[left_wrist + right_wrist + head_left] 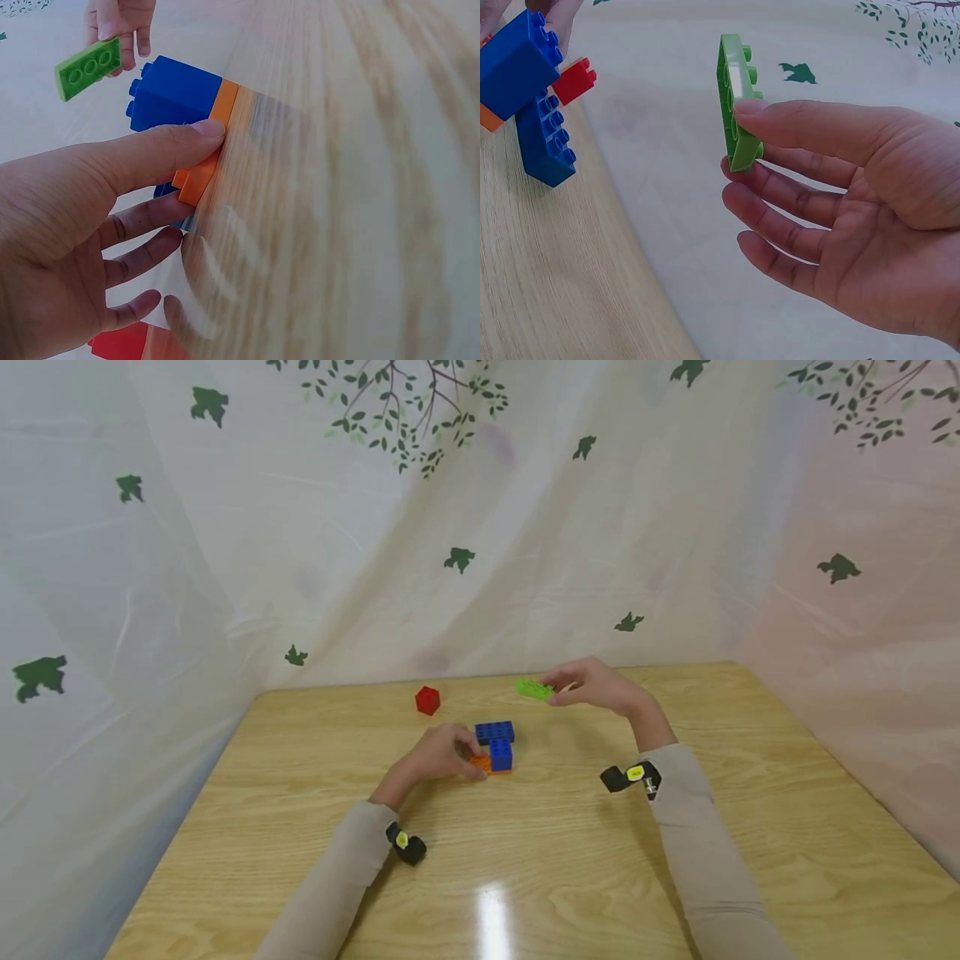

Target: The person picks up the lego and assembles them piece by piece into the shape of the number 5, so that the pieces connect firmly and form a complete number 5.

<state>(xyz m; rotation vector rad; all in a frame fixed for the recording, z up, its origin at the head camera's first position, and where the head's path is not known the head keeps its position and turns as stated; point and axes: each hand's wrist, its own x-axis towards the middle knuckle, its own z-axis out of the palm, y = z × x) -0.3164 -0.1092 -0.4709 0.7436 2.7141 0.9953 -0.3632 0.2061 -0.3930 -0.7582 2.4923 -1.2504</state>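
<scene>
My left hand [442, 752] pinches the end of a thin orange brick [199, 180] between thumb and a finger, on the tabletop. A tall blue brick [501, 755] stands upright on the orange brick's other end. Directly behind lies a longer blue brick [495, 732]; whether it touches the orange one I cannot tell. Above the table, further back, my right hand [596, 683] grips one end of a thin lime-green brick [739, 90] with thumb and fingertips. In the left wrist view the green brick's hollow underside shows.
A red brick [427, 700] sits by itself near the table's back edge, left of the blue bricks. Behind the wooden table [562, 860] hangs a pale curtain [360, 568] printed with leaves.
</scene>
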